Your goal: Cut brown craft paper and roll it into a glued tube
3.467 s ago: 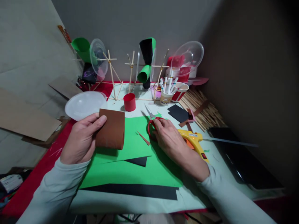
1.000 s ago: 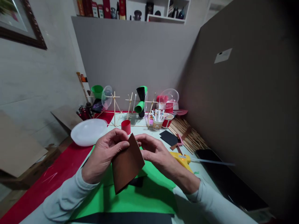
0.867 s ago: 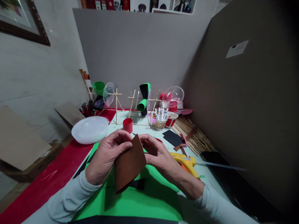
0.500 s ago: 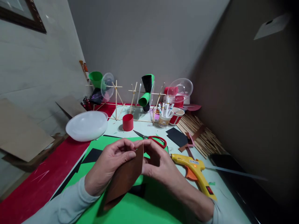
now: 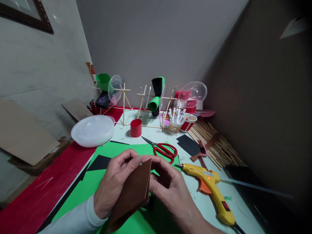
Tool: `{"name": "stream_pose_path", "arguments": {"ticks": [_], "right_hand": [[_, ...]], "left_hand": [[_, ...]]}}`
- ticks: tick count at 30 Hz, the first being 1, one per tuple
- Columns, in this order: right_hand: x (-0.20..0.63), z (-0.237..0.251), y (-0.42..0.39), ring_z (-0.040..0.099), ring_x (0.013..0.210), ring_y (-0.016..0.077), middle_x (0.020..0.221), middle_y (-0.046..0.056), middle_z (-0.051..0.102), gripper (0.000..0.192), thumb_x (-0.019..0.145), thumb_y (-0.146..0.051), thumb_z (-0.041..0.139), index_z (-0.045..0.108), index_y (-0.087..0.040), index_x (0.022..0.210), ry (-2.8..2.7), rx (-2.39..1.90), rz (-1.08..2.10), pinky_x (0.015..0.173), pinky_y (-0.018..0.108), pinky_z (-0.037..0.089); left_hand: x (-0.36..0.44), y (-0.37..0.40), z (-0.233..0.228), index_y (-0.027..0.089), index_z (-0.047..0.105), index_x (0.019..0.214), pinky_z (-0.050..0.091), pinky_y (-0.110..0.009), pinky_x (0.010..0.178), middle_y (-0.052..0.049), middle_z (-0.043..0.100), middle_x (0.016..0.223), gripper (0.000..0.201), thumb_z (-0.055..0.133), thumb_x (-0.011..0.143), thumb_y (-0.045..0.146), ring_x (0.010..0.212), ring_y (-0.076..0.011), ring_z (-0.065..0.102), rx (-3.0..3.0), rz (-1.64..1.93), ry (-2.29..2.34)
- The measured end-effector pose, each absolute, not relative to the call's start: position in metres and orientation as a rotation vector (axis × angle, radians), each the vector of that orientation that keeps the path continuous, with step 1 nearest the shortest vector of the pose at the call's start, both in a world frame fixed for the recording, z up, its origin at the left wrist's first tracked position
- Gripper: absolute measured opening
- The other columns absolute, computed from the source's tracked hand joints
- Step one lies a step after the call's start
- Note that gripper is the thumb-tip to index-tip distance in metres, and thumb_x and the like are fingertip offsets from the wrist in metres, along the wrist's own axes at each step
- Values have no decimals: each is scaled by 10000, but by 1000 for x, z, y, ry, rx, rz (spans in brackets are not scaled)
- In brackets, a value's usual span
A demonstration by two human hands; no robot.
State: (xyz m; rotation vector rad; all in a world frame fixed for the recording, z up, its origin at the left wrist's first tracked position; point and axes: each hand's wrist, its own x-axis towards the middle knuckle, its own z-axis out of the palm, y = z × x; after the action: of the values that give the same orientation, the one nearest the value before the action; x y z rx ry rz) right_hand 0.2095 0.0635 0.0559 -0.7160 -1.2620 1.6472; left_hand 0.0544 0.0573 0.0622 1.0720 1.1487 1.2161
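Between my hands is a folded piece of brown paper (image 5: 133,191), its two layers nearly together along the right edge. My left hand (image 5: 115,182) grips it from the left, thumb along the top. My right hand (image 5: 168,187) curls round its right edge, with fingertips at the upper corner and the thumb by the lower side. Beneath lies a sheet of green paper (image 5: 73,201) with black paper (image 5: 99,162) on it. Red-handled scissors (image 5: 165,151) rest just beyond my fingers. A yellow glue gun (image 5: 214,188), its light glowing orange, lies right of my right hand.
A red paper ring (image 5: 136,128) stands behind the scissors. Further back are stick frames (image 5: 124,104) bearing green and black cones (image 5: 156,94). A cup of white paper rolls (image 5: 175,126), a pile of sticks (image 5: 216,143) and a translucent bowl (image 5: 92,131) surround the work area.
Both hands have come slightly lower and nearer with the brown paper, uncovering more of the scissors' handles. The view has shifted a little, so the background appears further right.
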Motion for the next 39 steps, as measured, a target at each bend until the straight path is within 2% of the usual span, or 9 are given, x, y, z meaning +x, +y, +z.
{"name": "stream_pose_path", "arguments": {"ticks": [5,8,13,17,21,25,31,36,39], "right_hand": [[210,55,62,551,659,67,952,-30,679,197,788,-344,833,689,-247,880,-1240,-656,1605,629,174,482],[211,56,61,585,692,72,994,-25,701,179,793,-306,828,671,-233,837,-1261,-653,1592,712,192,517],[213,57,64,664,947,135,979,-14,708,109,813,-233,791,682,-227,819,-1264,-693,1468,845,215,528],[215,58,70,655,713,108,784,-38,684,136,817,-252,790,659,-220,834,-1166,-781,1379,675,205,539],[218,62,73,599,514,91,613,-67,621,223,835,-297,780,577,-218,789,-1045,-795,1411,506,193,495],[219,64,73,607,540,68,665,-64,647,203,842,-285,785,596,-222,808,-1003,-821,1403,522,167,491],[222,63,75,599,578,87,695,-55,635,180,849,-309,774,622,-214,833,-1051,-801,1372,551,203,511],[224,59,78,596,702,85,809,-49,650,238,841,-349,781,655,-232,1005,-1103,-880,1243,650,183,509],[223,58,78,606,767,99,849,-42,644,272,833,-385,785,631,-244,1007,-1120,-918,1215,682,185,515]], "left_hand": [[51,58,54,197,526,659,302,-226,554,54,422,631,467,657,863,597,608,-113,347,1098,1259,1150],[51,60,55,181,506,590,327,-217,586,37,438,655,513,665,859,587,629,-112,359,1111,1275,1098],[52,59,61,175,690,726,314,-173,488,39,490,615,424,745,787,591,550,-81,363,984,1256,1016],[50,54,60,212,769,963,536,-237,632,-45,742,898,447,719,802,626,734,-162,647,864,1162,760],[46,52,59,185,773,1094,604,-364,762,-134,789,1055,555,664,831,661,945,-296,736,790,1026,603],[47,54,64,169,766,1163,611,-379,711,-169,795,1025,527,629,883,595,907,-313,747,719,1053,598],[52,57,68,148,791,1103,594,-378,658,-167,789,976,486,624,890,552,800,-275,706,676,1061,607],[53,57,68,143,798,1079,606,-428,743,-140,785,1079,374,650,896,434,957,-308,681,584,1178,668],[53,56,67,164,793,1100,610,-442,812,-113,765,1189,356,648,909,428,1069,-317,658,598,1231,667]]}}
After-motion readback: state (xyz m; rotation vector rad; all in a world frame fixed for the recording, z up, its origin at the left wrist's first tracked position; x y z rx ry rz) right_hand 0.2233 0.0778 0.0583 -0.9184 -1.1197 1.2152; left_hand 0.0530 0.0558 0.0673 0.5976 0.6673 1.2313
